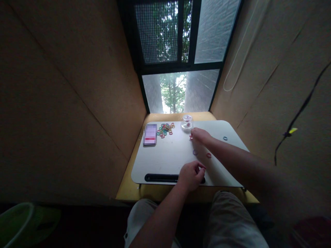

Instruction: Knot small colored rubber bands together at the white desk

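Note:
My right hand (201, 136) reaches to the far side of the white lap table (168, 158), its fingers closed in a pinch. A small red elastic hair tie (191, 137) shows at its fingertips. Just beyond it stands a clear round plastic container (186, 126) with a few small reddish things inside. Nearer to me, my left hand (190, 175) rests at the table's front edge with curled fingers; what they hold, if anything, is hidden. Between the hands lie a purple hair tie (195, 152) and another red hair tie (209, 155).
A heap of colourful hair ties (166, 129) lies at the back left, beside a phone (150, 134) with a blurred screen. One dark blue hair tie (225, 138) sits on the right. A black slot (160, 177) runs along the front edge. Walls flank the table, and a window (173, 91) stands behind.

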### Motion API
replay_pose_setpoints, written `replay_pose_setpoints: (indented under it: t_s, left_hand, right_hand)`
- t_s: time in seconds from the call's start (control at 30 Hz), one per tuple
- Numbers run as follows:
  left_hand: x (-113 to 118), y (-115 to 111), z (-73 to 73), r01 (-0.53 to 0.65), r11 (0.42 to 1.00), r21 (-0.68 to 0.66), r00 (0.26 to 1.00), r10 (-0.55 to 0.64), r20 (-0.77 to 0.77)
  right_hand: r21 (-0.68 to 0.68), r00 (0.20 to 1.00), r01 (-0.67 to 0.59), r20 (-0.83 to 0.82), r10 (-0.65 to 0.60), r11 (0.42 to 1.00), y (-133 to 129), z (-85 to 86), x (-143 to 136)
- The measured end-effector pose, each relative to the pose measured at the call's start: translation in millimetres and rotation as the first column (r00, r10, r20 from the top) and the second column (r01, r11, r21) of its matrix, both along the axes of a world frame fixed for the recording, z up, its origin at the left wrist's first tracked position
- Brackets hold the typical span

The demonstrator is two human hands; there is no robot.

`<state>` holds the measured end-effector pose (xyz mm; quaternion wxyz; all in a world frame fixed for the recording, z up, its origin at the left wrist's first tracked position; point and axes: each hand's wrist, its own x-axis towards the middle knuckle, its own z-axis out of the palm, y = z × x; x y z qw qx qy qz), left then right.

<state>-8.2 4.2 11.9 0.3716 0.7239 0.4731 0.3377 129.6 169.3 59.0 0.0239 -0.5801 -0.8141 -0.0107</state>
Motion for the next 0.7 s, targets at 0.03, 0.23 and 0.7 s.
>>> replay_pose_setpoints:
  t_s: [0.03, 0.23, 0.7]
  left_hand:
    - [0.0, 0.0, 0.2, -0.001, 1.000, -0.001, 1.000, 0.001, -0.005]
    - [-0.4, 0.0, 0.0, 0.006, 1.000, -0.009, 1.000, -0.006, -0.005]
    - [-3.0, 3.5, -5.9, 0.015, 1.000, 0.006, 1.000, -0.015, -0.002]
  right_hand:
    - [-0.002, 1.000, 0.001, 0.006, -0.001, 1.000, 1.2, -1.0, -1.4]
    - [0.005, 1.000, 0.012, 0.016, -0.012, 1.000, 3.3, -1.2, -5.5]
    - [0.054, 0.991, 0.117, -0.073, -0.113, 0.992, -51.5, 24.6, 86.3]
